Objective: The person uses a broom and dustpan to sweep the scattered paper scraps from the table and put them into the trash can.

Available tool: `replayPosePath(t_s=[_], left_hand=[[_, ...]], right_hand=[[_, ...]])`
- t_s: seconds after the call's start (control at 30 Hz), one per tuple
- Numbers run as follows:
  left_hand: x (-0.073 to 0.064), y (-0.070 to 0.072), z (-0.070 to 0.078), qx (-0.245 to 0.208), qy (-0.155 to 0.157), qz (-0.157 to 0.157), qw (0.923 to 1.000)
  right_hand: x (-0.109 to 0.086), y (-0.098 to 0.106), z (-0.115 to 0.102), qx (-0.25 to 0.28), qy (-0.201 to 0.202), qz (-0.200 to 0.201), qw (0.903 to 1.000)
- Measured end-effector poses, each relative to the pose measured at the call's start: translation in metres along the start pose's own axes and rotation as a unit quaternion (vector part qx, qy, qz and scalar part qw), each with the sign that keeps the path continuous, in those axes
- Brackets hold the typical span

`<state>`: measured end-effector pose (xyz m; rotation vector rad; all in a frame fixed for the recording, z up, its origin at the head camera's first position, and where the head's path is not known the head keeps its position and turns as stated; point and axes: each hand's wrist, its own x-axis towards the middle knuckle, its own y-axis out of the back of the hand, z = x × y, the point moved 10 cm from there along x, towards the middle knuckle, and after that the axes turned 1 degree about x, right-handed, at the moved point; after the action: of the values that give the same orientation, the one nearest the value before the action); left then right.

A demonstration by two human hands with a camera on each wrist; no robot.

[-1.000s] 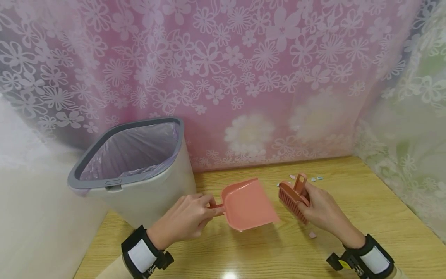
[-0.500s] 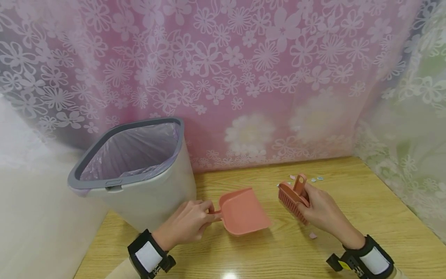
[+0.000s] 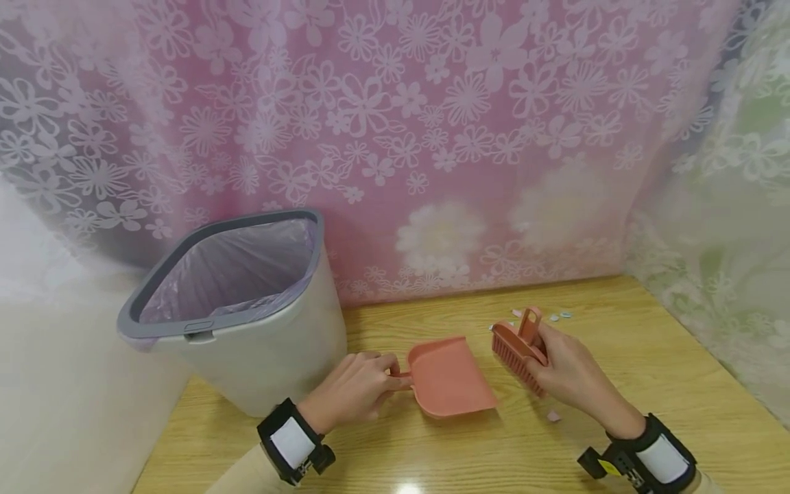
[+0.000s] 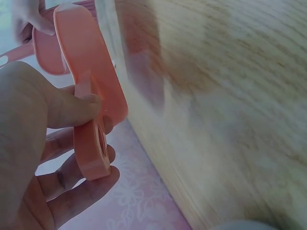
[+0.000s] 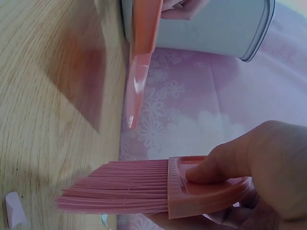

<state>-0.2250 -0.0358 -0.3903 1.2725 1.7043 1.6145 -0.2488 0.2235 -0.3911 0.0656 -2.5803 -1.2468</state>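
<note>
Home-like corner: pink floral curtain (image 3: pixel 370 171), wood-grain surface (image 3: pixel 475 453), bag-lined waste bin (image 3: pixel 278 357).

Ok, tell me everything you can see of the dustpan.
The dustpan is coral pink and looks plastic: a shallow scoop, walled at the back, with a short, slotted handle pinched by the left hand. It is held clear of the table, between bin and brush, its open edge facing the brush; nothing shows in it.
</note>
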Motion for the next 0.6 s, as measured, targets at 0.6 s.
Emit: replayPosePath(t_s=[0.6], left_hand=[[-0.008,-0.037,0.01,0.029,-0.003,-0.048,0.9984]], right_hand=[[0.001,-0.006,-0.003,-0.007,0.005,-0.003,1.0]])
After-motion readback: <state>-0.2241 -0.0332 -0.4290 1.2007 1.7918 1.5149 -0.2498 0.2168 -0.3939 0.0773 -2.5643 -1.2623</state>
